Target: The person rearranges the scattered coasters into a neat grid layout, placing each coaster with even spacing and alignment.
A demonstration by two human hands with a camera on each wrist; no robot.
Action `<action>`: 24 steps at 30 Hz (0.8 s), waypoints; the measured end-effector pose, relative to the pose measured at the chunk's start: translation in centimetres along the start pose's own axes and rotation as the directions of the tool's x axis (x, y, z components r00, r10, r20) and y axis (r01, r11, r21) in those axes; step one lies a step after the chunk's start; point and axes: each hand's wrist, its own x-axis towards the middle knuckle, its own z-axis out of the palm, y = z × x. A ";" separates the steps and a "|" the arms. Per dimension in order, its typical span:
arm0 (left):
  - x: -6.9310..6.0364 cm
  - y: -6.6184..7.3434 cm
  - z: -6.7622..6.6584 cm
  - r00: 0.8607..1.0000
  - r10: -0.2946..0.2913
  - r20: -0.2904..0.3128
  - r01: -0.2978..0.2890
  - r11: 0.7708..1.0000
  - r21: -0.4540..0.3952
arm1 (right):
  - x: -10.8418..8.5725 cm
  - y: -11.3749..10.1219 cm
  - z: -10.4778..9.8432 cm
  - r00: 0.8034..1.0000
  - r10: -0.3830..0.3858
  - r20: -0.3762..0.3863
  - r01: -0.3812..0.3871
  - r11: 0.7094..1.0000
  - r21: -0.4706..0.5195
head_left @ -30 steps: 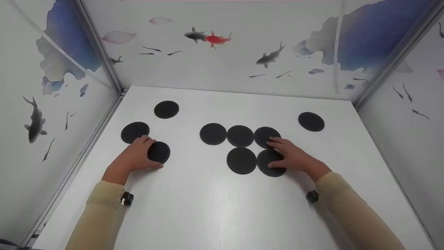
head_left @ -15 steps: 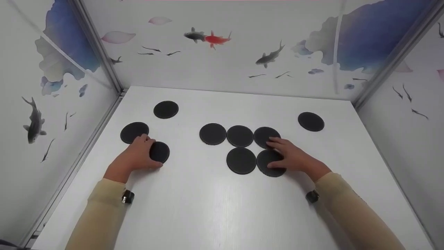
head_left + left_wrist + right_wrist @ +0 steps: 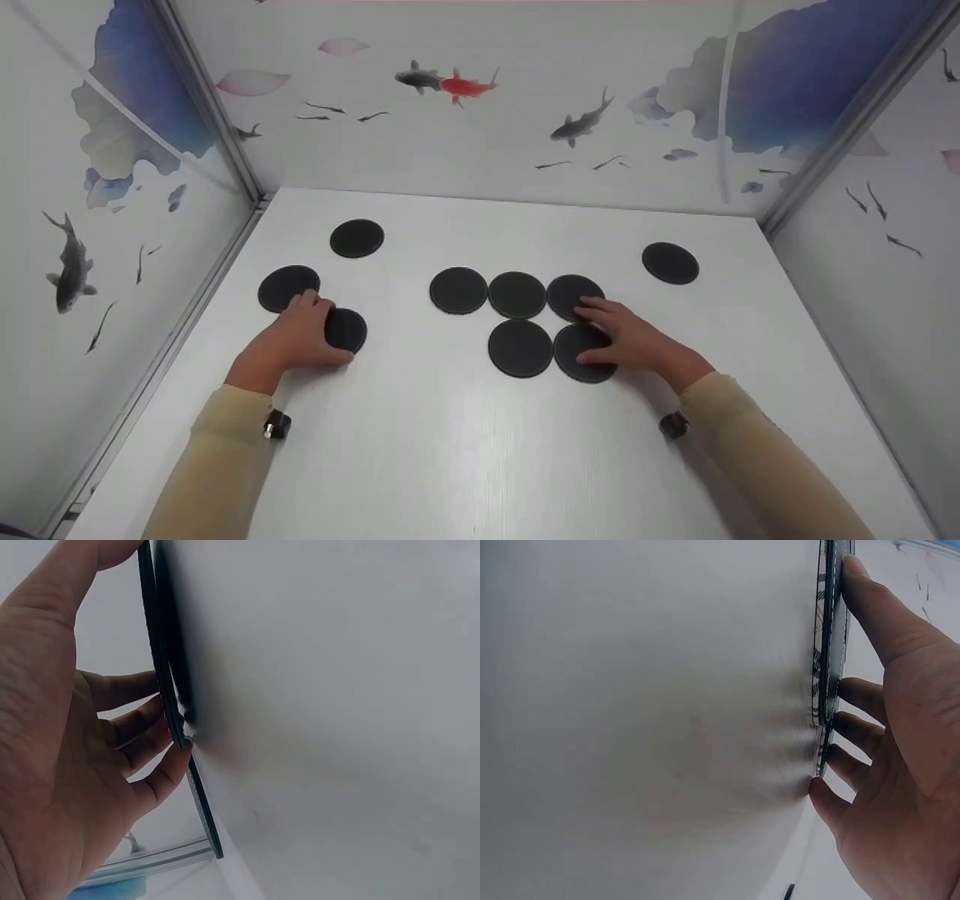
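In the head view my left hand [image 3: 300,330] grips a round black coaster [image 3: 347,330] between thumb and fingers. The left wrist view shows this held coaster [image 3: 155,637] edge-on, tilted, with one side raised off the tabletop. Just behind it lies another black coaster [image 3: 285,287], close to my left fingertips. My right hand [image 3: 634,337] rests on two coasters: the thumb on the near one [image 3: 574,345], the fingertips on the far one [image 3: 566,292]. In the right wrist view their edges [image 3: 825,652] lie flat against the table beneath extended fingers.
Beside my right hand, more coasters touch in rows: one in front [image 3: 520,349], two behind [image 3: 517,294], [image 3: 458,290]. Single coasters lie at the back left [image 3: 357,238] and back right [image 3: 670,262]. Printed panels [image 3: 480,150] enclose the white table [image 3: 420,450] on three sides.
The coaster in my left hand has tucked slightly further into the grip, showing a little less of its top. My right hand stays put on its two coasters.
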 end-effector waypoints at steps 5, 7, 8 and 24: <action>0.1 0.5 -0.1 1.000 0.017 -0.003 -0.017 1.000 -0.010 | 0.0 -0.1 0.0 1.000 -0.008 -0.003 0.008 1.000 -0.003; 0.1 0.8 -0.2 1.000 0.023 -0.003 -0.024 1.000 -0.018 | 0.0 -0.1 -0.1 1.000 -0.009 -0.005 0.009 1.000 -0.001; 0.2 1.0 -0.2 1.000 0.026 -0.005 -0.026 0.999 -0.021 | 0.0 -0.1 -0.1 1.000 -0.009 -0.006 0.009 1.000 0.001; 1.1 2.5 0.3 0.994 0.105 -0.044 -0.106 0.994 -0.032 | 0.0 -0.1 -0.1 1.000 -0.022 -0.011 0.021 1.000 -0.007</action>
